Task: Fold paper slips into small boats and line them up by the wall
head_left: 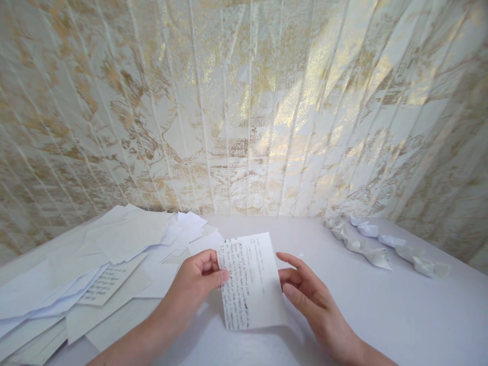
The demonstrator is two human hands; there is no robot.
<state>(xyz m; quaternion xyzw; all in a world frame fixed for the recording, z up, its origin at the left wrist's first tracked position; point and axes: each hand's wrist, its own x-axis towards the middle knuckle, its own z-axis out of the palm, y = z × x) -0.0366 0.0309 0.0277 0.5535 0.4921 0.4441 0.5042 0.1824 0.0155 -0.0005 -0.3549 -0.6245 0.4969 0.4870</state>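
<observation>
A sheet of paper (253,284) with printed and handwritten lines is held up above the white table. My left hand (200,274) pinches its left edge, thumb on the front and the other fingers behind. At the right edge is my right hand (305,290), fingers apart and slightly curled. Some of its fingertips are at or just behind the paper's edge, and I cannot tell whether they touch it. The thumb stands free of the sheet.
Loose papers (125,234) lie in a spread pile on the left of the table (381,315). Folded paper boats (362,246) stand in two rows at the back right. A white and gold patterned curtain (244,112) hangs behind the table.
</observation>
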